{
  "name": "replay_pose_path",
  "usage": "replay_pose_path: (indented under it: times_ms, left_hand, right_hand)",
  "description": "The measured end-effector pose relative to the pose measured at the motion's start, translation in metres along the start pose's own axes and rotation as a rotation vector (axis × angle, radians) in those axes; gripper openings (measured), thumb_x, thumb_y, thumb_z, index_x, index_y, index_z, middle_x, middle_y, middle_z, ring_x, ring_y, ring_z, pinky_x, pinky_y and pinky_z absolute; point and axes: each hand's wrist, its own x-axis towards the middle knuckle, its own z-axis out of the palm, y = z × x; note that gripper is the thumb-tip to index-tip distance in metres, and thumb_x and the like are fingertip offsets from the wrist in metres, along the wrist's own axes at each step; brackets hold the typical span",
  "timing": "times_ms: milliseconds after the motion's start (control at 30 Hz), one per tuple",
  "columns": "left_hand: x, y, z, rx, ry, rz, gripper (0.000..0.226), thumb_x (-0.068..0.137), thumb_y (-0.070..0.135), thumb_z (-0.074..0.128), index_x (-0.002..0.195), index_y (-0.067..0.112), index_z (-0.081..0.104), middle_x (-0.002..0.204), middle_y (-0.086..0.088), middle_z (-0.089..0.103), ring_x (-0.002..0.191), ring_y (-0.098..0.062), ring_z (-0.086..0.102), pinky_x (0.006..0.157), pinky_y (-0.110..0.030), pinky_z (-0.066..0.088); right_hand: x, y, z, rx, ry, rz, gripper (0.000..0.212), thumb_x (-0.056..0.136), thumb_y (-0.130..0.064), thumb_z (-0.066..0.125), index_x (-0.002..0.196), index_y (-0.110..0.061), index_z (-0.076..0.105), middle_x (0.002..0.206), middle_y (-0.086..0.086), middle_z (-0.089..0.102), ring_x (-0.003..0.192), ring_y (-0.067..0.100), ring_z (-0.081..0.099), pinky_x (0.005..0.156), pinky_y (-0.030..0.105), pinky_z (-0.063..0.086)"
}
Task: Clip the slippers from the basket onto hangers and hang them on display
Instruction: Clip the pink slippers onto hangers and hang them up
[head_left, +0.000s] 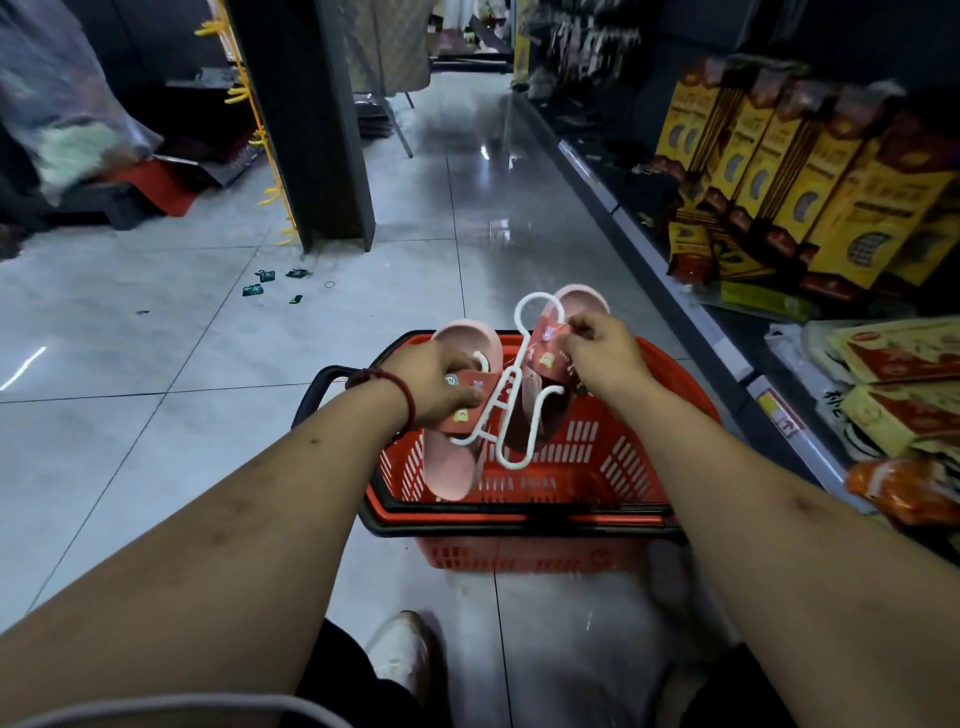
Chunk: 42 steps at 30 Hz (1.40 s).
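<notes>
Two pink slippers with small cartoon charms hang on a white plastic hanger (511, 395) above a red shopping basket (597, 467) on the floor. My left hand (441, 382) grips the strap of the left slipper (452, 457). My right hand (602, 353) pinches the strap of the right slipper (545, 364) near the hanger's hook. The hanger's arms pass under both straps. The basket's inside is mostly hidden behind the slippers and my hands.
A shelf (727, 332) with yellow boxed goods (810, 182) and packets runs along the right. A dark pillar (306, 130) with yellow hooks stands ahead on the left. Small bits of litter (270, 283) lie on the tiled floor. My shoe (400, 660) is below.
</notes>
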Motion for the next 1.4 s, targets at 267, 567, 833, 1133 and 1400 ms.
replay_pose_path:
  times_ms: [267,567,833,1133,1400]
  left_hand:
    - [0.000,0.010,0.003,0.106,0.015,-0.057,0.034,0.084,0.049,0.066,0.115,0.036,0.070,0.110,-0.003,0.070,0.098,-0.025,0.061,0.088,-0.035,0.052]
    - [-0.008,0.028,-0.001,0.196,0.078,-0.101,0.025,0.093,0.045,0.054,0.103,0.029,0.069,0.112,-0.007,0.068,0.097,-0.030,0.059,0.084,-0.034,0.051]
    - [-0.011,0.046,-0.001,0.303,0.012,-0.105,0.033,0.087,0.046,0.053,0.066,0.021,0.055,0.072,-0.001,0.058,0.076,-0.025,0.058,0.064,-0.029,0.042]
    - [-0.012,0.050,-0.005,0.340,0.054,-0.020,0.028,0.083,0.045,0.053,0.067,0.022,0.058,0.076,-0.001,0.061,0.077,-0.025,0.058,0.062,-0.029,0.045]
    - [-0.009,0.033,-0.002,0.298,0.121,0.010,0.029,0.085,0.052,0.051,0.070,0.028,0.057,0.079,0.001,0.063,0.078,-0.025,0.059,0.066,-0.030,0.048]
  right_hand:
    - [-0.007,-0.025,-0.013,0.033,-0.069,-0.031,0.022,0.093,-0.014,0.061,0.112,-0.019,0.071,0.099,-0.002,0.066,0.094,0.022,0.066,0.089,0.043,0.057]
    - [-0.010,-0.030,-0.021,-0.032,-0.114,-0.076,0.022,0.095,-0.018,0.061,0.116,-0.020,0.070,0.092,-0.010,0.059,0.080,0.005,0.059,0.067,0.023,0.050]
    - [-0.010,-0.029,-0.022,-0.108,-0.129,-0.092,0.013,0.093,-0.018,0.063,0.100,-0.025,0.070,0.096,-0.003,0.067,0.084,0.011,0.065,0.070,0.027,0.054]
    - [-0.007,-0.019,-0.025,-0.121,-0.092,-0.018,0.014,0.089,-0.015,0.064,0.091,-0.028,0.070,0.092,-0.005,0.066,0.091,0.019,0.065,0.083,0.036,0.057]
    - [-0.005,-0.027,-0.028,0.146,-0.024,0.141,0.018,0.083,-0.005,0.066,0.082,-0.021,0.073,0.096,0.004,0.070,0.088,0.024,0.067,0.079,0.033,0.057]
